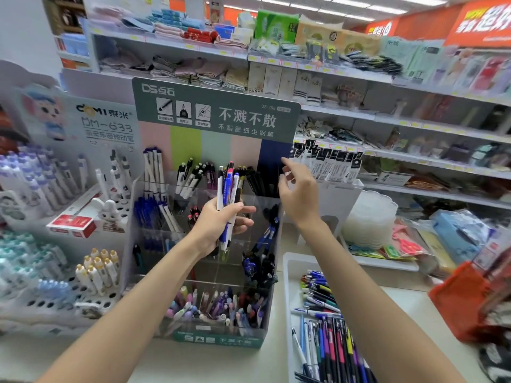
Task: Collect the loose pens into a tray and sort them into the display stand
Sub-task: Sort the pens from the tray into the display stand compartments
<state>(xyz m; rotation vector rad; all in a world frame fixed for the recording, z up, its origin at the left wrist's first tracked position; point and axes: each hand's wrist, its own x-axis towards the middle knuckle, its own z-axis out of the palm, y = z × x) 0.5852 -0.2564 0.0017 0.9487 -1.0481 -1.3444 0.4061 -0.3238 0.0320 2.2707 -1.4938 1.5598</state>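
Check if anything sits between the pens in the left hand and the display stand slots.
Nothing visible does. The left hand holds the bunch of pens directly in front of the display stand, whose slots are open on top. The right hand hovers empty by the back right slot, beside the bunch.

Bright ceiling strip lights (384, 9) are flooding the shop evenly, while motion blur is smearing the right-hand shelves (442, 125) and wide-angle distortion is bending the edges.
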